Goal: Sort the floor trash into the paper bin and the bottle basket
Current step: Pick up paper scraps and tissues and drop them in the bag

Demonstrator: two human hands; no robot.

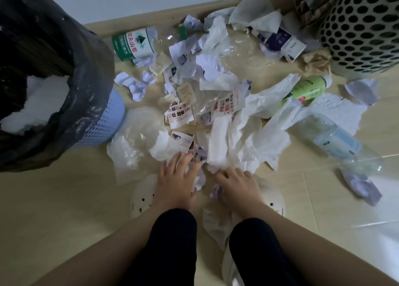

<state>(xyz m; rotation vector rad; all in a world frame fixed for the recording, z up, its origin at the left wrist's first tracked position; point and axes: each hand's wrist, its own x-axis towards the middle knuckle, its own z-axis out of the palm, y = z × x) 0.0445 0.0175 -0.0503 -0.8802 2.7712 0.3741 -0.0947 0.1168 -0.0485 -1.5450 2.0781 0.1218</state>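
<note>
Left hand [177, 173], fingers spread, presses light crumpled white paper scraps [199, 179]; right hand [235, 183] fingers curl round soft white tissue [218, 154], best bunched

Left hand [177, 175] and right hand [236, 183] bare, forearms likewise. Legs in black trousers [172, 234]. Left clog [141, 197] cream, with round vent holes. Right clog [275, 201] cream, one hole and a slot visible.
</note>
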